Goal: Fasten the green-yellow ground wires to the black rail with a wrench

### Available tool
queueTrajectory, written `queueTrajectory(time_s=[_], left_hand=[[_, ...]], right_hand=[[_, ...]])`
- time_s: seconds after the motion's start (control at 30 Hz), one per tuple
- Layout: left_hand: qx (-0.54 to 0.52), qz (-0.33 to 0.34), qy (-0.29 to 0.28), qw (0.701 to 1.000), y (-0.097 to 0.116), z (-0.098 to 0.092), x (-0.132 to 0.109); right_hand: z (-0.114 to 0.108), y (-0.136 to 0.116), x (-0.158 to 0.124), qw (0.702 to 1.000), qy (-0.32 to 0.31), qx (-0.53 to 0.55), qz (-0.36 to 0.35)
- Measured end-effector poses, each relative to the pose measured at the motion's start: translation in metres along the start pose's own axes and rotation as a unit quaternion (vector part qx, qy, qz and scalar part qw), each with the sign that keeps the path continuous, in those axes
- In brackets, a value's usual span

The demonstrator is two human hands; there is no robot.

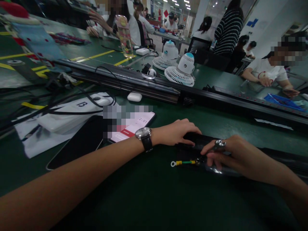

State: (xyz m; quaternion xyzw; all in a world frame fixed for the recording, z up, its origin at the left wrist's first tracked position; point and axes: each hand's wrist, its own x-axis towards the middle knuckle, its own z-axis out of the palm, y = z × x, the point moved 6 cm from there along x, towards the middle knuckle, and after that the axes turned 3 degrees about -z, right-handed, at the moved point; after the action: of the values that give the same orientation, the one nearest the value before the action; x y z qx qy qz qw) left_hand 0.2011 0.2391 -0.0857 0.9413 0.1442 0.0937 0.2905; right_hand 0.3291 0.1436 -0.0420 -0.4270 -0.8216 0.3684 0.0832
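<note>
A long glossy black bar (231, 171) lies on the green bench in front of me. My left hand (179, 131), with a watch on the wrist, curls its fingers and thumb round the bar's left end. My right hand (237, 154), wearing a ring, is closed over the bar just to the right. Its fingers are bent together, and whatever they pinch is too dark to make out. Beside those fingertips a short green-and-yellow wire (186, 162) with a ring terminal sticks out to the left. The wire's right end meets a small metal piece at the bar.
Left of my hands lie a lit phone (141, 123), a dark tablet-like slab (79, 144) and white packaging (64, 118). Behind runs a long black rail (125, 77), with a white earbud case (134, 97) before it and two white fans (180, 70) beyond. Other people sit farther off.
</note>
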Motion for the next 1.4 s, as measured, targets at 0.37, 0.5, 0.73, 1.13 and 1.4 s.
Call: queueTrajectory(time_s=[0.37, 0.5, 0.73, 1.13, 1.4], left_hand=[[0.004, 0.006, 0.002, 1.000, 0.002, -0.001, 0.000], [0.009, 0.004, 0.015, 1.000, 0.001, 0.001, 0.001], [0.006, 0.011, -0.011, 1.000, 0.002, -0.002, 0.001], [-0.009, -0.002, 0.000, 1.000, -0.001, 0.001, 0.001], [-0.006, -0.004, 0.014, 1.000, -0.001, 0.002, 0.003]], right_hand=[[-0.002, -0.013, 0.002, 0.999, 0.009, -0.040, -0.004], [-0.002, -0.015, 0.003, 0.999, 0.019, -0.046, -0.003], [0.001, -0.014, 0.002, 0.999, 0.025, -0.047, 0.004], [0.003, -0.013, -0.002, 0.998, 0.023, -0.052, -0.015], [0.002, -0.012, -0.005, 0.997, 0.021, -0.053, -0.048]])
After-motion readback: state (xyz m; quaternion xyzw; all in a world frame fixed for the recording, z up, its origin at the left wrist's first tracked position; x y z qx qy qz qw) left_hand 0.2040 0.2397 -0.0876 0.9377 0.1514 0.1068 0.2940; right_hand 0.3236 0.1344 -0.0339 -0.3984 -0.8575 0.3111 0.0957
